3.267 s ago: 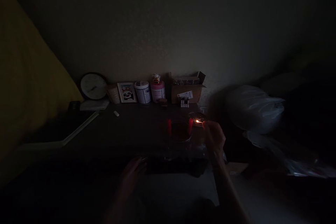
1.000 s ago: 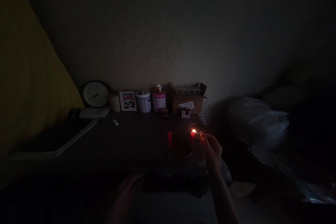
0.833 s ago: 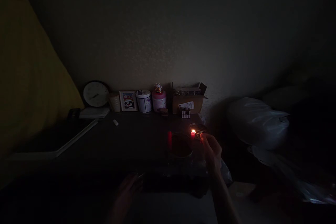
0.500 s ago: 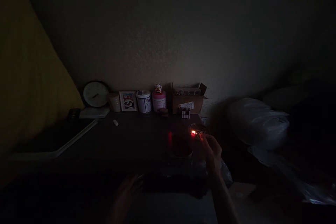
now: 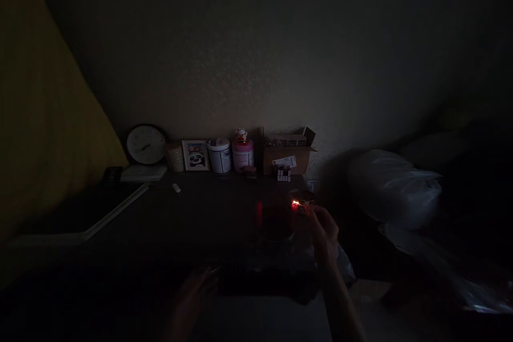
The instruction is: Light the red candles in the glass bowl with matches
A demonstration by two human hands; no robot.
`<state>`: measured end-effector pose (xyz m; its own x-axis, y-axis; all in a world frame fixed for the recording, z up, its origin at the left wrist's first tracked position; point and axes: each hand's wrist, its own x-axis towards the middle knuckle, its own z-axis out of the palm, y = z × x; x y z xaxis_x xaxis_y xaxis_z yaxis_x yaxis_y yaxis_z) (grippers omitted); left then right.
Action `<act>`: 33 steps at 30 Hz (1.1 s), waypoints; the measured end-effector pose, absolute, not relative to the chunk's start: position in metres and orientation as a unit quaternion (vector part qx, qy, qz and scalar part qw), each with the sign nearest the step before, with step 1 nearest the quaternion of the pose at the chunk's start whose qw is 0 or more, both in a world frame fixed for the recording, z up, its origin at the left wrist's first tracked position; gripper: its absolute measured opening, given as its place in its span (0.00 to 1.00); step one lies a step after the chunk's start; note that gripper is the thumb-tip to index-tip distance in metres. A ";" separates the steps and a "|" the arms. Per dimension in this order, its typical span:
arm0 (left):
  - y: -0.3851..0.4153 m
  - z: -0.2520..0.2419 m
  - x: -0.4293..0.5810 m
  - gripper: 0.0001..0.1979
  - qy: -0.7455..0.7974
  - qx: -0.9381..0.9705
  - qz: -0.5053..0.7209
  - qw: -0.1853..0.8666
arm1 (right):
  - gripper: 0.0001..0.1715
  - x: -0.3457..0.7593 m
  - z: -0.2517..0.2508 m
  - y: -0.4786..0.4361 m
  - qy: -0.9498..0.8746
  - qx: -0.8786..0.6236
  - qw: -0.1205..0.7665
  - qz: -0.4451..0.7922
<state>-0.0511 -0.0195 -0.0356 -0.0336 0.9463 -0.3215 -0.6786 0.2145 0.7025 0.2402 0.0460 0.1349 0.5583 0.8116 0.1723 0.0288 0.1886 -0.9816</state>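
Note:
My right hand (image 5: 324, 227) is closed in a pinch on a thin stick that looks like a match (image 5: 300, 203), its left end glowing orange. Just behind the match lies a round glass-like dish (image 5: 303, 193), with small items in it too dark to name. To the left stands a dark round container (image 5: 276, 224), a red gleam on its left side. Low in the picture, by the table's near edge, my left hand (image 5: 195, 288) has its fingers stretched out. It appears to hold nothing, though the shade hides much of it.
The room is very dim. Along the wall stand a round clock (image 5: 146, 144), a panda picture (image 5: 196, 155), a white tin (image 5: 219, 156), a pink tin (image 5: 243, 156) topped by a cat figurine, and an open cardboard box (image 5: 288, 156). Plastic bags (image 5: 395, 187) bulge at right.
The flame on the match has shrunk and dimmed, and the red glow around my right fingertips has faded. Both hands stay in nearly the same place.

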 end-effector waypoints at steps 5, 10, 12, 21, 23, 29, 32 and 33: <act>-0.018 -0.042 -0.053 0.16 0.390 0.170 0.607 0.671 | 0.19 0.239 0.137 0.045 -0.371 -0.564 0.678 0.292; -0.017 -0.047 -0.052 0.14 0.388 0.172 0.608 0.671 | 0.20 0.240 0.132 0.048 -0.361 -0.563 0.676 0.309; -0.018 -0.045 -0.053 0.13 0.385 0.175 0.607 0.673 | 0.20 0.242 0.128 0.051 -0.376 -0.553 0.682 0.296; -0.019 -0.054 -0.064 0.12 0.412 0.196 0.594 0.662 | 0.19 0.245 0.120 0.055 -0.400 -0.528 0.688 0.295; -0.018 -0.052 -0.060 0.10 0.405 0.190 0.598 0.664 | 0.19 0.244 0.120 0.055 -0.397 -0.523 0.692 0.300; -0.019 -0.040 -0.048 0.14 0.391 0.175 0.620 0.658 | 0.19 0.235 0.133 0.049 -0.368 -0.520 0.697 0.329; -0.020 -0.040 -0.051 0.12 0.385 0.180 0.618 0.661 | 0.18 0.233 0.135 0.049 -0.362 -0.520 0.698 0.333; -0.020 -0.040 -0.053 0.11 0.386 0.184 0.613 0.665 | 0.17 0.234 0.134 0.049 -0.364 -0.521 0.696 0.335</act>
<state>-0.0525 -0.0198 -0.0403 -0.0484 0.9565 -0.2876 -0.6725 0.1817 0.7174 0.2336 0.0494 0.1342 0.5111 0.8451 0.1568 -0.0873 0.2326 -0.9687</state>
